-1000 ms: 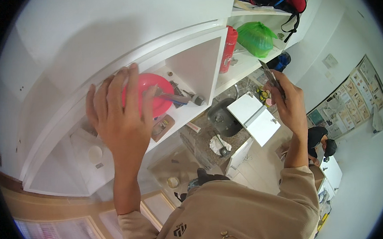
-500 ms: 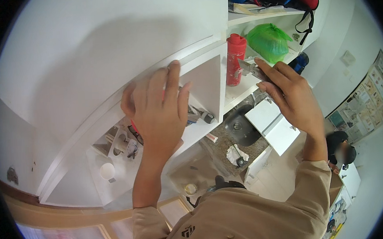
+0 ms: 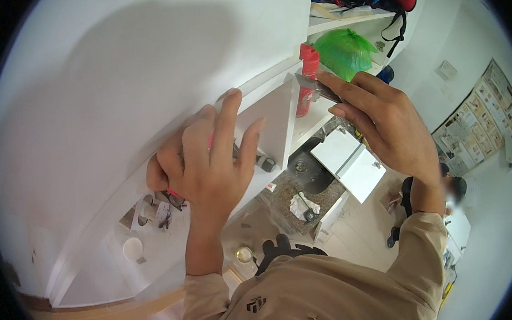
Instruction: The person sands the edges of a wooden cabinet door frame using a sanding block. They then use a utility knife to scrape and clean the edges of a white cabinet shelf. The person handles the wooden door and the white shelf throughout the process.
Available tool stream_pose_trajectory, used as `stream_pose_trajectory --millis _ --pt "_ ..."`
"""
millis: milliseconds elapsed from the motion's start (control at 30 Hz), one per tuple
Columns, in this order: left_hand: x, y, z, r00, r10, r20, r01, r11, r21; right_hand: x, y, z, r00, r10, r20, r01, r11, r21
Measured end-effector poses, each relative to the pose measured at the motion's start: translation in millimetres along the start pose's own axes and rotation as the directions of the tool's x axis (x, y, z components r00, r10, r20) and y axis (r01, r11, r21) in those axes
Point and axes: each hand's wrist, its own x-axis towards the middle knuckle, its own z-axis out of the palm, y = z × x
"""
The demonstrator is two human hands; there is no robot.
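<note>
Left hand: fingers spread, curled over a pink bowl at the cupboard edge.
Right hand: pinching a metal blade near the red bottle.
Risk: bowl may slip off; blade may knock the bottle.

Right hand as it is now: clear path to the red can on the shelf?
Probably yes. The right hand is up beside the red can, with no obstacle visible between them. But its fingers already pinch a thin grey tool, so grasping the can looks awkward.
</note>
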Motion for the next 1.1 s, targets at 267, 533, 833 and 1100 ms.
stream_pose_trajectory --millis 267,533,833,1100 --pt "5 8 3 0.989 -0.085 -0.119 0.067 0.986 -0.154 12 -36 -4 0.999 -0.002 0.037 0.001 1.000 0.026" --pt "2 12 -1 0.994 -0.100 -0.033 0.084 0.942 -0.324 16 -53 2 0.994 0.018 0.110 -0.014 0.999 -0.037" --pt "-8 5 3 0.997 -0.067 -0.027 0.060 0.975 -0.212 22 -60 7 0.989 -0.015 0.149 0.025 0.998 -0.064" --pt "-7 5 12 0.997 -0.036 -0.070 0.031 0.997 -0.067 19 -47 9 1.000 -0.013 0.013 0.014 0.997 -0.076"
